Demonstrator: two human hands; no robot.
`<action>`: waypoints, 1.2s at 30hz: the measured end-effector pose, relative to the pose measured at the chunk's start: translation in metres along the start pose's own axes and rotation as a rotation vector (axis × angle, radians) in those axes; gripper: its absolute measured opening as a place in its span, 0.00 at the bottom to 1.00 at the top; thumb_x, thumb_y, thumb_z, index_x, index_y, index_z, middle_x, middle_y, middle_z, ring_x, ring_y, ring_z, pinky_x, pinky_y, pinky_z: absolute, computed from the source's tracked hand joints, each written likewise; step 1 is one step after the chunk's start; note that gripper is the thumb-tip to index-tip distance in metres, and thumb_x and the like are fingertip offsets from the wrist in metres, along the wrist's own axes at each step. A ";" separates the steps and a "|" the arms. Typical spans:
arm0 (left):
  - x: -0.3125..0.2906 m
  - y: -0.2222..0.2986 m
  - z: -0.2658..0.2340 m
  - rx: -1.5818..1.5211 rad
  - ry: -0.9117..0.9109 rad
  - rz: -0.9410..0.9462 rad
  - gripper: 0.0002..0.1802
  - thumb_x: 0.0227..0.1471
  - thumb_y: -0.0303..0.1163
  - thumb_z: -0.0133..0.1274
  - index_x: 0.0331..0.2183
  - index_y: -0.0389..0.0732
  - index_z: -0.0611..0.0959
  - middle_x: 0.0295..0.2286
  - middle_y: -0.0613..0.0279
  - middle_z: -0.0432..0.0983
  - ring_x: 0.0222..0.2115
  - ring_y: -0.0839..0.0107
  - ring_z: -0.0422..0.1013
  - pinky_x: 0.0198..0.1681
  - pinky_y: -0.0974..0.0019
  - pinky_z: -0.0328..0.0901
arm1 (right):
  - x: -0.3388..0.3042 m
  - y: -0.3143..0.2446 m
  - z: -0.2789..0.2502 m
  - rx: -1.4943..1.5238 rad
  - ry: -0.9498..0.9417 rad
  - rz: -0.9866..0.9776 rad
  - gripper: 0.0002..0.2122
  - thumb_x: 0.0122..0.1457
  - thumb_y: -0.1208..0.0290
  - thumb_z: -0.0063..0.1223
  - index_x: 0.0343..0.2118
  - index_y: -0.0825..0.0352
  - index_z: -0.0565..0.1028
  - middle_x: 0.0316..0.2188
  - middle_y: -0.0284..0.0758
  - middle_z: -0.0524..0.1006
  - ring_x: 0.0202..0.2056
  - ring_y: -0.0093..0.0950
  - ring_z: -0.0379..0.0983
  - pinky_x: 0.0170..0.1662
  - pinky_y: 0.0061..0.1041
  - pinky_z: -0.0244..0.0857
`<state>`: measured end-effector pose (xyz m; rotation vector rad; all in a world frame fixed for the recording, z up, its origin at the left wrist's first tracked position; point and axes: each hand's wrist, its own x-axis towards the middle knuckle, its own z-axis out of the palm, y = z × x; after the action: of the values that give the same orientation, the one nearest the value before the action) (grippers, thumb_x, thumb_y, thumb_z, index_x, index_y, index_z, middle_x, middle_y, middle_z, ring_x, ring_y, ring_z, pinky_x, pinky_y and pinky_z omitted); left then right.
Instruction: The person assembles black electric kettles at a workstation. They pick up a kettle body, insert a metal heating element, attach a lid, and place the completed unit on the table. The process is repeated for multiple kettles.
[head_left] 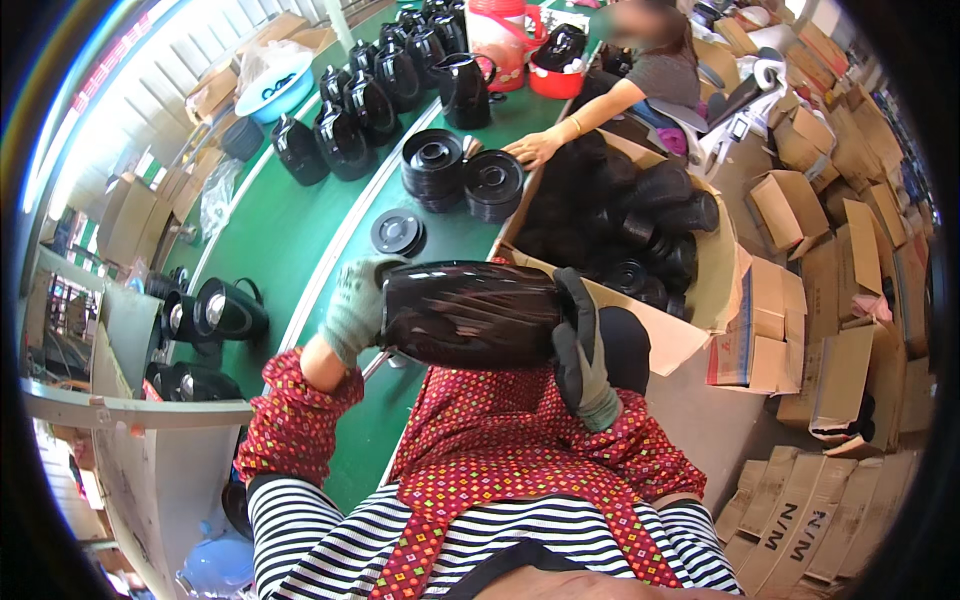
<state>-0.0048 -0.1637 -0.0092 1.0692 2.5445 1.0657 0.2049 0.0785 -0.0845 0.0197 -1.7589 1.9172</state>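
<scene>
A glossy black jug body (470,312) lies sideways across my front, held between both hands above the table edge and my red patterned apron. My left hand (355,305), in a grey-green knitted glove, is closed around its left end. My right hand (585,350), in a glove with dark-coated fingers, grips the right end. Just beyond the jug body lies a black round disc (397,231) on the green table. Behind it stand two stacks of black round parts, a left stack (434,165) and a right stack (493,183).
An open carton (690,335) full of black plastic parts stands at right. A co-worker's hand (540,148) reaches over the stacks. Several black jugs (375,100) stand upright farther back, near a red container (497,45). More jugs (228,310) lie at left. Cardboard boxes (840,380) fill the right side.
</scene>
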 end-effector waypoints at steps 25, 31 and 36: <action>-0.011 0.054 0.046 0.145 -0.197 0.701 0.35 0.35 0.50 0.76 0.46 0.48 0.87 0.61 0.38 0.65 0.63 0.35 0.61 0.68 0.25 0.49 | 0.040 -0.070 -0.008 -0.872 -0.640 -0.270 0.26 0.44 0.63 0.75 0.48 0.63 0.80 0.64 0.58 0.66 0.61 0.55 0.68 0.63 0.50 0.65; -0.018 0.055 0.048 0.054 -0.060 0.565 0.34 0.31 0.50 0.79 0.42 0.48 0.87 0.57 0.42 0.68 0.59 0.37 0.64 0.66 0.32 0.55 | 0.039 -0.069 -0.017 -0.629 -0.497 -0.147 0.41 0.45 0.74 0.76 0.66 0.60 0.69 0.71 0.53 0.56 0.69 0.50 0.61 0.70 0.44 0.58; -0.042 0.065 0.067 -0.166 0.339 0.397 0.41 0.24 0.43 0.84 0.46 0.46 0.86 0.56 0.44 0.68 0.56 0.44 0.67 0.59 0.42 0.64 | -0.004 -0.018 -0.030 -0.060 -0.064 0.346 0.33 0.68 0.57 0.55 0.71 0.69 0.59 0.67 0.45 0.66 0.66 0.39 0.65 0.68 0.40 0.63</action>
<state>0.0892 -0.1239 -0.0181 1.4962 2.4786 1.6534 0.2251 0.1051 -0.0740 -0.2637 -1.9644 2.1196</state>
